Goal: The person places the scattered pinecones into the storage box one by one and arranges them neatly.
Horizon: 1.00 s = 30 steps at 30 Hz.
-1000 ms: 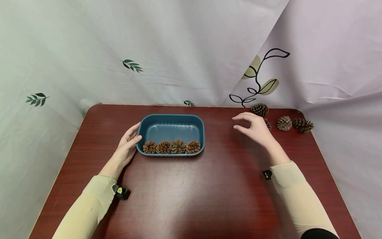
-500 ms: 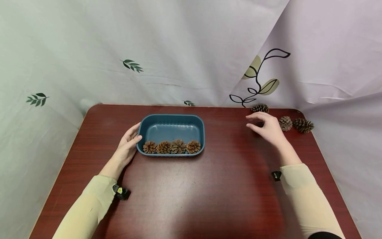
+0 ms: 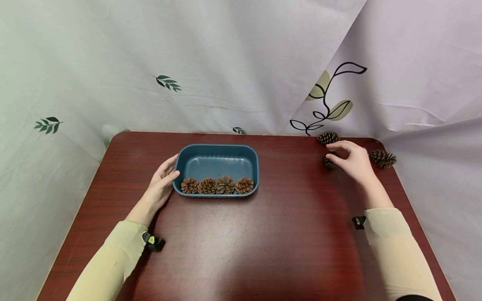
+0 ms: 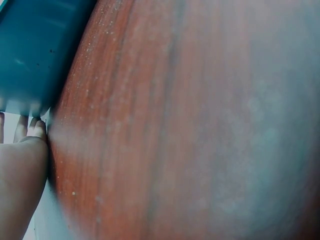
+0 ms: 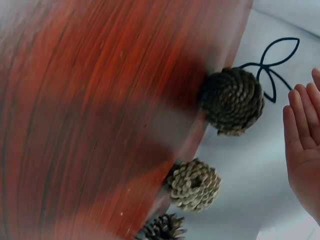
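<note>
Pinecone (image 3: 329, 162) near right hand (image 3: 355, 161), fingers and thumb apart; tray (image 3: 216, 166) in grip of left hand (image 3: 160, 184)

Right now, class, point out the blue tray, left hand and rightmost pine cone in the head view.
Blue tray (image 3: 216, 165), head view: its bare inner floor.
Left hand (image 3: 158, 187), head view: near the thumb's base.
Rightmost pine cone (image 3: 383, 159), head view: middle of its scales.

White cloth backdrop (image 3: 226, 50) (leaf-printed) behind a reddish-brown table (image 3: 211, 238).
</note>
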Tool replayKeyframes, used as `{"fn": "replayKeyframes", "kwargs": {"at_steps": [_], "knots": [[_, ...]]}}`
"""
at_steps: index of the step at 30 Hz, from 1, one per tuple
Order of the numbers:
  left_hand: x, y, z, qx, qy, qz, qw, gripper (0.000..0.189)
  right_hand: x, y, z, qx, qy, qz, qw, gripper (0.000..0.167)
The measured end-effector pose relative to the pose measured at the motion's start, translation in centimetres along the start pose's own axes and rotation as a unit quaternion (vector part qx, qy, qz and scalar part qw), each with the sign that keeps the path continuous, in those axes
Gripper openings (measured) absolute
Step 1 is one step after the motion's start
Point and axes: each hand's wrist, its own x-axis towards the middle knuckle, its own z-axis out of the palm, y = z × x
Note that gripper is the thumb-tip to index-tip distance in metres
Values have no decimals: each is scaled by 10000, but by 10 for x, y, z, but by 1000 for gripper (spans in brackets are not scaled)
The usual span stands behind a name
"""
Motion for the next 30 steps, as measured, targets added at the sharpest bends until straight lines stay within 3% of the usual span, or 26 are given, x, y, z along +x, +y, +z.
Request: {"fn": "replayKeyframes", "kwargs": {"at_steps": [18,30], "knots": [[2,-1,-2,68,-15,-60,10000,61,7,26,-14,-379,-388,463,9975,35],[1,-2,-2,88,15,-74,9999,60,10,39,-14,-347,-678,658,9949,44]]}}
